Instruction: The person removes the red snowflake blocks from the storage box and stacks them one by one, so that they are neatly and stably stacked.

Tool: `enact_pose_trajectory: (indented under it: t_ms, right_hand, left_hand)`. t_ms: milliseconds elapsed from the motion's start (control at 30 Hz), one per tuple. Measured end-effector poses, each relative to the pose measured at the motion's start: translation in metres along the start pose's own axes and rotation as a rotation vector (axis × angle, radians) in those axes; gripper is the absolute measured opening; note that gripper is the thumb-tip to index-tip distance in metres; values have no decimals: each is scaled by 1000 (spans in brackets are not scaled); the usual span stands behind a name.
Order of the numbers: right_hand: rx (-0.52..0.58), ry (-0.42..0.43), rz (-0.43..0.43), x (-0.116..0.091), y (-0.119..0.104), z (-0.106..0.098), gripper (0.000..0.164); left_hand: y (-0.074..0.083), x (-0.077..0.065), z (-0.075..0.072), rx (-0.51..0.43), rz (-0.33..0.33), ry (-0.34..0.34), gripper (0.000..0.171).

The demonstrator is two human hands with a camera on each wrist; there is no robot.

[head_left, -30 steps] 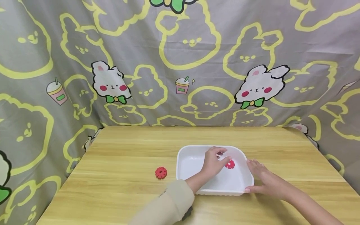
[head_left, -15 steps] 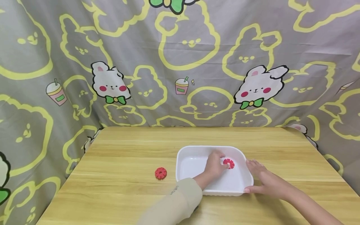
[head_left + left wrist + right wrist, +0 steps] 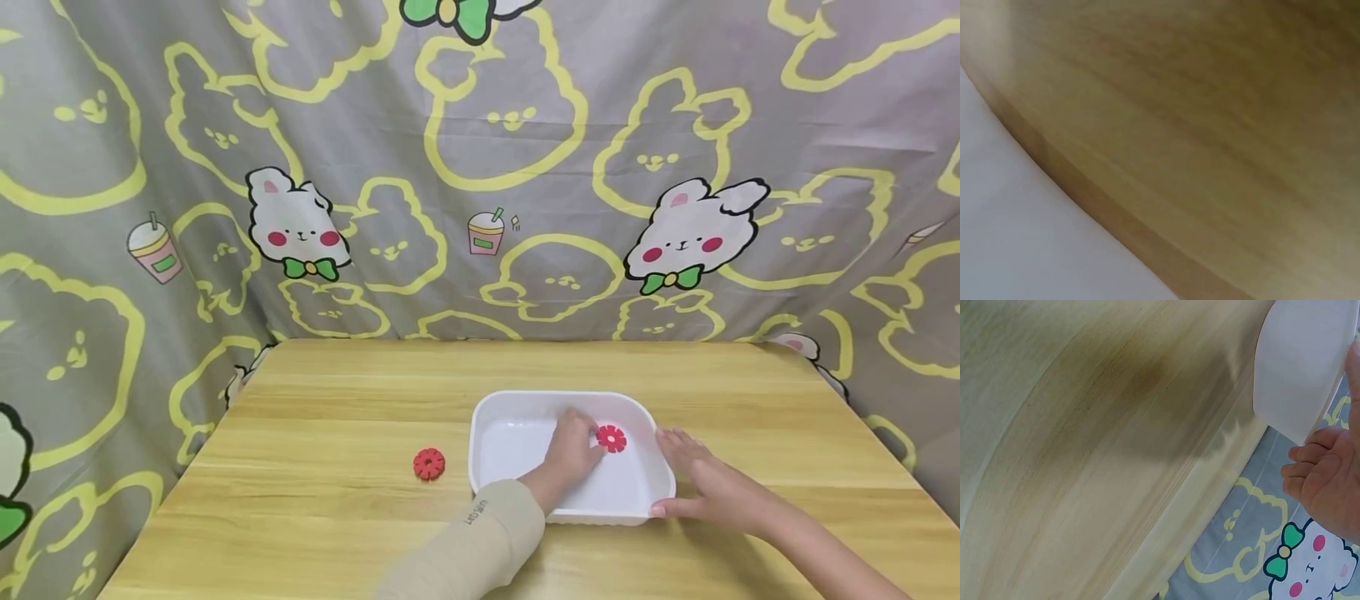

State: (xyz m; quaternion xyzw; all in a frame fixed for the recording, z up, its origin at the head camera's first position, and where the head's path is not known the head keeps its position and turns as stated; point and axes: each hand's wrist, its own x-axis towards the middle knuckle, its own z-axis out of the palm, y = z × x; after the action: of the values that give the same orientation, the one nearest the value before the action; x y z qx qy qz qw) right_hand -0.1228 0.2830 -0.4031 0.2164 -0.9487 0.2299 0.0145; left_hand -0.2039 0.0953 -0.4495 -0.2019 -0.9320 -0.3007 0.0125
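My left hand (image 3: 572,449) reaches down into a white plastic tray (image 3: 551,517). Its fingers curl, and finger and thumb pinch the left edge of a red notched disc (image 3: 613,439), which lies flat inside. Some fingertips are hidden. At the tray's right end my right hand (image 3: 712,485) rests with fairly straight fingers along the outer wall, its thumb on the front corner. The right wrist view shows that hand (image 3: 1329,481) against the white wall of the tray (image 3: 1300,369). In the left wrist view no hand shows.
A second red notched disc (image 3: 429,464) lies on the wooden table (image 3: 315,517), left of the tray. Behind the table's far edge hangs a grey curtain (image 3: 547,275) printed with rabbits and cups. A blurred white surface (image 3: 1029,231) borders the wood in the left wrist view.
My left hand has gone lower in the tray, its fingers closing in at the left side of the red disc. The tray, the other disc and my right hand look unmoved.
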Motion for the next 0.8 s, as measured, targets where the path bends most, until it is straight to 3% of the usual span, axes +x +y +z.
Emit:
enact_pose_trajectory:
  t_ms: [200, 433, 633, 800]
  right_hand:
    - [-2, 7, -1, -2, 1, 2, 94]
    - [-6, -1, 7, -2, 1, 2, 96]
    - [-25, 1, 8, -2, -2, 0, 96]
    - [-27, -10, 10, 0, -3, -1, 96]
  left_hand:
    - [1, -1, 2, 8, -23, -29, 15]
    - [-1, -2, -1, -154, -105, -47, 14]
    - [-3, 0, -5, -217, -48, -17, 12]
    - [-3, 0, -10, -269, 4, -32, 14]
